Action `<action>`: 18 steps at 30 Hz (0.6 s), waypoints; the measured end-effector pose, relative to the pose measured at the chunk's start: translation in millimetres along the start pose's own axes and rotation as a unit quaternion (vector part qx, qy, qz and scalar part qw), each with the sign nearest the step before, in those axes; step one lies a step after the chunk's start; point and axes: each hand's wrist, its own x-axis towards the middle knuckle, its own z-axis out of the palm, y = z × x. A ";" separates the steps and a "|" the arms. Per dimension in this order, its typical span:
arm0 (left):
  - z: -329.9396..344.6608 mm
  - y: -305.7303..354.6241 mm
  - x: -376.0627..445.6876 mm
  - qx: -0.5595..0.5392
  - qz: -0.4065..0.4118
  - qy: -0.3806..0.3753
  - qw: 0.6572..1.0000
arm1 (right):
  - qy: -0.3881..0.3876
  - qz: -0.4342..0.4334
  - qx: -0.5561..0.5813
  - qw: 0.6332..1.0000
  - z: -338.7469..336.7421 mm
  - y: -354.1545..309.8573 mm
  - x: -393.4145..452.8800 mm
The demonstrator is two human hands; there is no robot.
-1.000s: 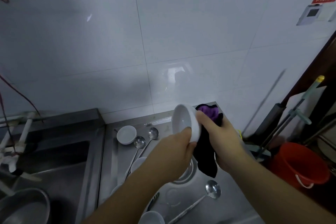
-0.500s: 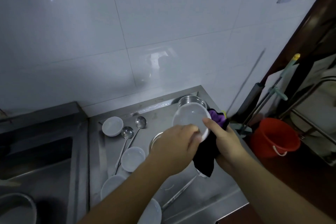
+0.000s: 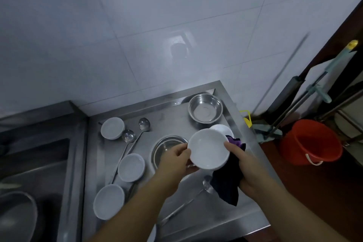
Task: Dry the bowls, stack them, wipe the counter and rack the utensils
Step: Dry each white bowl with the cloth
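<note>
Head view — I'm gripping 1 white bowl point(image 3: 208, 151) in both hands, left hand point(image 3: 174, 160) at its rim, right hand point(image 3: 245, 167) clutching the cloth point(image 3: 225, 184) too — 3 bowls point(image 3: 131, 167) and the ladles point(image 3: 135, 139) are still waiting on the desk point(image 3: 172, 116).

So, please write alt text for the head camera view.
Two hands hold a white bowl over a steel counter; the right hand also grips a dark cloth, the left hand holds the rim. More bowls and ladles lie around.
</note>
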 end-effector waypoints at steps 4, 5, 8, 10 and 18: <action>24.0 -16.3 29.7 0.004 -0.027 0.009 1.000 | 0.049 0.009 -0.060 0.997 -41.7 -9.9 38.8; 31.3 -19.7 36.9 0.005 -0.033 0.011 0.999 | 0.064 0.005 -0.080 0.995 -50.3 -13.0 47.9; 55.4 -28.6 57.8 0.002 -0.047 0.022 0.999 | 0.126 -0.021 -0.156 0.979 -67.7 -22.3 73.9; 70.3 -32.9 72.0 -0.006 -0.056 0.038 0.998 | 0.153 -0.039 -0.178 0.971 -73.6 -30.3 90.4; 101.1 -39.3 139.9 -0.017 -0.065 0.130 0.989 | 0.149 -0.048 -0.234 0.960 -84.1 -60.0 156.9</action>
